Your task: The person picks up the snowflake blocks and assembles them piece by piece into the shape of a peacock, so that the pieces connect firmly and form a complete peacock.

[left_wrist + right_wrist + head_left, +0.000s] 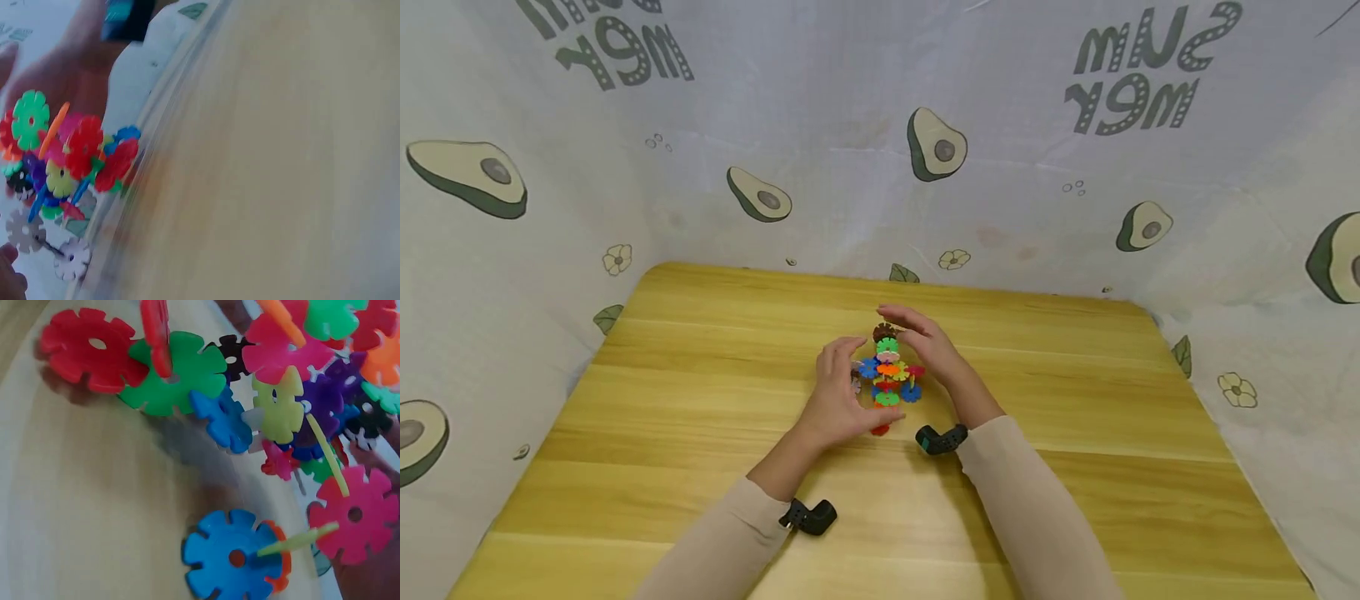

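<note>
A figure built of many-coloured notched plastic discs [887, 369] stands on the wooden table between the two hands. My left hand [837, 403] is curved around its left side, the thumb reaching across near the red and green discs at its base. Around the upper right side is my right hand [931, 346], its fingers beyond the brown disc [883, 332] at the top. Neither hand shows a firm grip. Close up in the right wrist view, a blue disc [219, 553] and a red disc [87, 350] stick out. Two grey discs [72, 257] project in the left wrist view.
The wooden table [715, 350] spreads out on all sides of the figure. A white cloth [850, 100] printed with avocados hangs behind the table and along its sides. Black wrist cameras sit at the left wrist [811, 517] and at the right wrist [940, 439].
</note>
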A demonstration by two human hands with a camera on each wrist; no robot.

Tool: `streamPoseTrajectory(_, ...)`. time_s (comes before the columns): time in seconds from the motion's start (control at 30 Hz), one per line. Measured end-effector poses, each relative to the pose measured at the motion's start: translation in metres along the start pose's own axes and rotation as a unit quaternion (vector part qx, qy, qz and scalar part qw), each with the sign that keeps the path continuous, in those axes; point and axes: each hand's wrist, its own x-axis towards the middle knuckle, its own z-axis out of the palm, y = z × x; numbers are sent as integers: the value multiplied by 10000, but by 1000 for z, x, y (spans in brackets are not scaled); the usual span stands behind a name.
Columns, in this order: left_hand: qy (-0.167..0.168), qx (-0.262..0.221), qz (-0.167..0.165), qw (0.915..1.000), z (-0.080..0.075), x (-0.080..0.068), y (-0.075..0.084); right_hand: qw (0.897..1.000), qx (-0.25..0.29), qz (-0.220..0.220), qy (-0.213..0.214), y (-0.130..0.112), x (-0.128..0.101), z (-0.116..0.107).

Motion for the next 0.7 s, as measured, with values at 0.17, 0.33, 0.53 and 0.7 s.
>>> streamPoseTrajectory(0.17, -312, 679, 271, 9968, 1, -2, 0, 9977, -363, 174, -537, -7, 7, 2)
streamPoseTrajectory(0.33, -399, 492, -23, 9980, -12, 2, -6, 9959, -744, 472, 217, -8, -6, -3)
streamPoseTrajectory(0.53, -99, 444, -612, 9971, -29, 10, -14, 9839, -1363, 750, 882, -7, -25, -13)
streamPoseTrajectory(0.7, -13, 364, -896, 9953, -38, 15, -19, 9775, -1687, 865, 929, -7, -40, -16)
